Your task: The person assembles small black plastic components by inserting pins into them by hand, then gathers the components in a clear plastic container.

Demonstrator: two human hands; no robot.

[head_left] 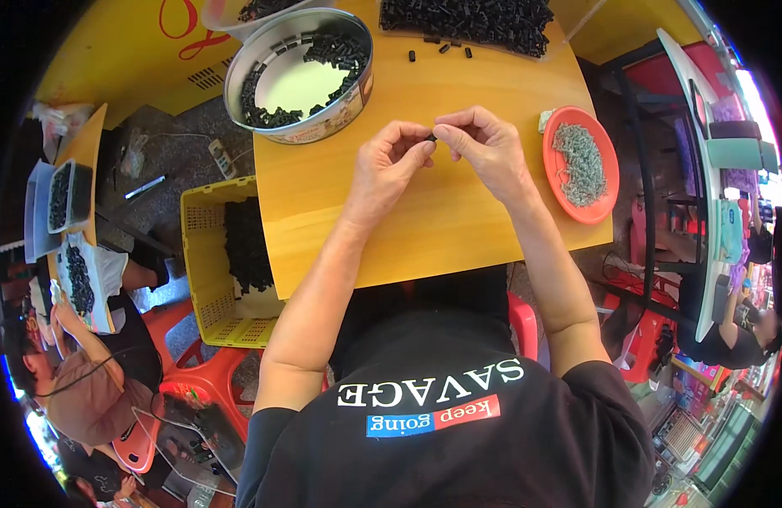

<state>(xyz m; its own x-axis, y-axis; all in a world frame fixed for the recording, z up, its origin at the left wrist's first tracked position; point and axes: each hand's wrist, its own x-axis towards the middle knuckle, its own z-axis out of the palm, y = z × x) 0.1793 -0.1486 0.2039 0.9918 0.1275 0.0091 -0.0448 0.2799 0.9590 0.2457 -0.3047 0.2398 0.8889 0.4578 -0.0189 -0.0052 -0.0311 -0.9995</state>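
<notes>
Over the middle of the wooden table (391,245), my two hands meet at their fingertips. My left hand (389,165) pinches a small black plastic piece (431,138) between thumb and fingers. My right hand (488,152) is also closed in a pinch against that piece; whether it holds a second tiny part is hidden by the fingers. To the right of my right hand lies a red oval plate (607,199) with a heap of small silvery metal parts (580,165). A round tin (315,129) with many black pieces stands beyond my left hand.
A clear bag of black pieces (467,24) lies at the table's far edge, with a few loose pieces (412,57) before it. A yellow crate (198,254) with black parts stands left of the table. A person (86,385) works at another table on the left.
</notes>
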